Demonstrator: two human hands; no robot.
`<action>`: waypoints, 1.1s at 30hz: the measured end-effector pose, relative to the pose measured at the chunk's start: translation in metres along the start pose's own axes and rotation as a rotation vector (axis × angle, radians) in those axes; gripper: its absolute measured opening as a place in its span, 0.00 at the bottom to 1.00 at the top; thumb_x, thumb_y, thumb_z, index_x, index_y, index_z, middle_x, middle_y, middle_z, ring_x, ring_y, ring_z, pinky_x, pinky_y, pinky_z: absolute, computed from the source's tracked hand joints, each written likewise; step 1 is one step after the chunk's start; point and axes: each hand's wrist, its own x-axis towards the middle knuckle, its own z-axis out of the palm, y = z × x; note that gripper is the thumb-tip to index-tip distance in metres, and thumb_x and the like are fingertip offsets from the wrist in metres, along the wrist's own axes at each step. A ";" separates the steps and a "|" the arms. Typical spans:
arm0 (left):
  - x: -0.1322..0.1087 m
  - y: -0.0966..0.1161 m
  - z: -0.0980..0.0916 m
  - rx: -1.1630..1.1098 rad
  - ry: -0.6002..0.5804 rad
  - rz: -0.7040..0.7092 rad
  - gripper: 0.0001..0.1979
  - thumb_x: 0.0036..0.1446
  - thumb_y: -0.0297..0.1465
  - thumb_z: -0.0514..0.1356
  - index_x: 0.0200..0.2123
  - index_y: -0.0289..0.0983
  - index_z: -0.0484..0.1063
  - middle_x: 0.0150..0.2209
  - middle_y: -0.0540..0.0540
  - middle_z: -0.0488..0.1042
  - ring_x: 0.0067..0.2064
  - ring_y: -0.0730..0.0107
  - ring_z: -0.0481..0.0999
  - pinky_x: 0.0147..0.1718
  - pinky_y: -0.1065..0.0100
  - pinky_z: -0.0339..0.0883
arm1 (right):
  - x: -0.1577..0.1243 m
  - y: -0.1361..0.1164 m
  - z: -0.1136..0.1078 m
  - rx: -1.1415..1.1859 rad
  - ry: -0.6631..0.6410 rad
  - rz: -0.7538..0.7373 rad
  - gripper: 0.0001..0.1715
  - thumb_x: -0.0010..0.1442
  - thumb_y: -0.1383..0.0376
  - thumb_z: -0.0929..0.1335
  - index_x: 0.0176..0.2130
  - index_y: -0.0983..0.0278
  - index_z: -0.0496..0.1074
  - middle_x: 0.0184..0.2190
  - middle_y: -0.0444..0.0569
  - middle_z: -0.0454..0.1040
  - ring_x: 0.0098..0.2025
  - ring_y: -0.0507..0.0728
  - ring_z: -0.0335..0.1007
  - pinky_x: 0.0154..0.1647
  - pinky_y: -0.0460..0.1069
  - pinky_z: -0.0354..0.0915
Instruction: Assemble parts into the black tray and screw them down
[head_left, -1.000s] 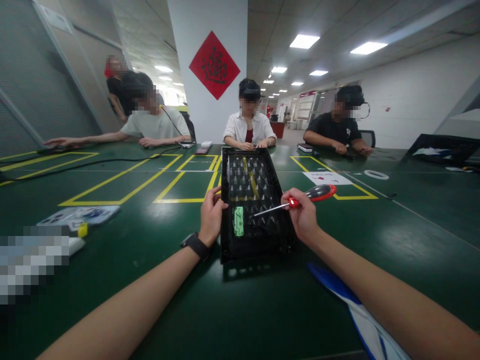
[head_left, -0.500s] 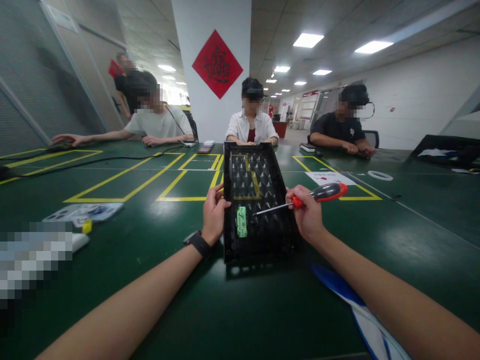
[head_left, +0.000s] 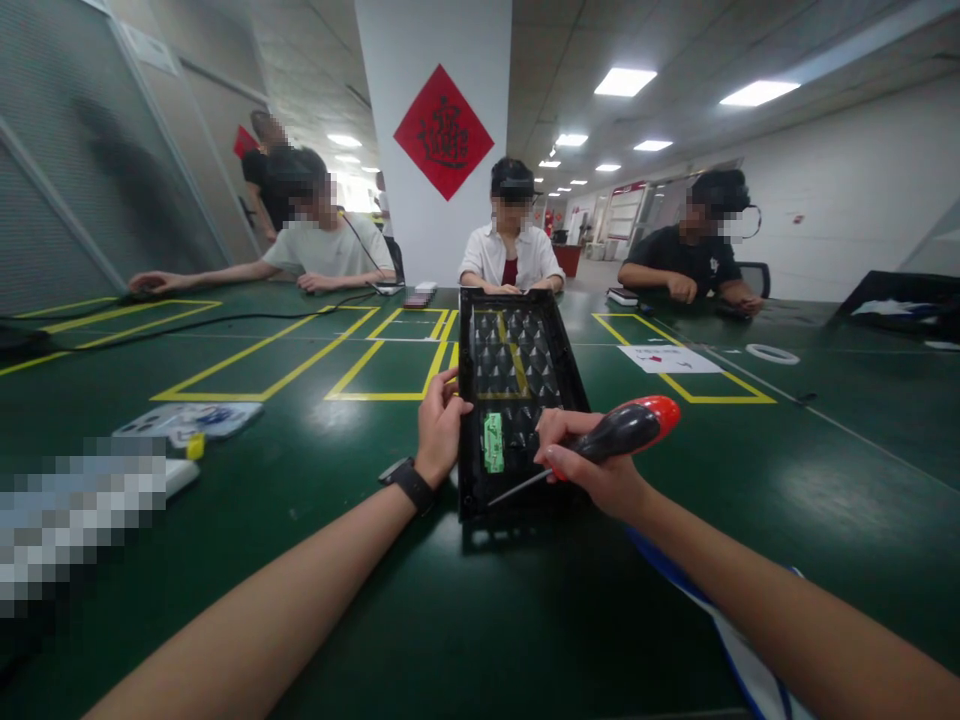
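A black plastic tray-like casing (head_left: 517, 330) lies lengthwise on the green table in front of me, with a small green circuit board (head_left: 493, 442) in its near part. My left hand (head_left: 439, 428), a dark watch on its wrist, grips the casing's left edge. My right hand (head_left: 589, 462) is closed round the black and red handle of a screwdriver (head_left: 615, 432). The metal shaft slants down to the left, and its tip sits at the casing's near end, just below the green board.
Three people sit at the table's far side and one stands behind at the left. Yellow tape rectangles (head_left: 390, 365) mark the table. A phone-like card (head_left: 187, 420) and blurred items lie at my left. A white paper (head_left: 664, 358), a tape ring (head_left: 772, 353) and a blue-white strip (head_left: 742, 650) lie right.
My right hand has dropped and moved left, swinging the screwdriver tip from the casing's middle down to its near end. The left hand keeps its hold on the edge.
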 end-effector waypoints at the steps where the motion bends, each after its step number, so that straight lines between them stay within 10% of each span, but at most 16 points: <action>1: 0.000 0.000 0.000 -0.002 0.002 0.003 0.23 0.45 0.26 0.51 0.48 0.36 0.63 0.41 0.46 0.71 0.43 0.65 0.70 0.42 0.64 0.65 | 0.000 -0.001 0.001 -0.040 -0.028 -0.007 0.06 0.52 0.66 0.66 0.25 0.64 0.71 0.21 0.44 0.67 0.27 0.52 0.62 0.31 0.49 0.59; 6: 0.001 0.001 0.000 0.012 0.008 0.013 0.23 0.45 0.27 0.51 0.48 0.35 0.63 0.40 0.46 0.71 0.42 0.65 0.70 0.42 0.64 0.65 | -0.002 -0.003 0.006 -0.102 -0.077 -0.018 0.05 0.50 0.67 0.67 0.24 0.64 0.70 0.23 0.45 0.68 0.28 0.52 0.62 0.32 0.49 0.59; 20: 0.010 -0.018 -0.008 0.346 -0.039 -0.149 0.17 0.46 0.31 0.51 0.42 0.36 0.66 0.40 0.44 0.71 0.43 0.61 0.68 0.42 0.62 0.61 | 0.007 0.020 -0.005 0.151 0.527 0.036 0.11 0.54 0.62 0.65 0.23 0.63 0.69 0.18 0.42 0.65 0.22 0.49 0.61 0.28 0.46 0.58; 33: 0.018 -0.031 -0.013 0.536 -0.070 -0.215 0.16 0.48 0.33 0.50 0.39 0.37 0.69 0.41 0.42 0.74 0.42 0.60 0.71 0.39 0.64 0.60 | -0.009 -0.003 0.016 0.127 0.001 0.074 0.09 0.54 0.63 0.66 0.26 0.66 0.70 0.20 0.42 0.67 0.21 0.48 0.62 0.22 0.44 0.58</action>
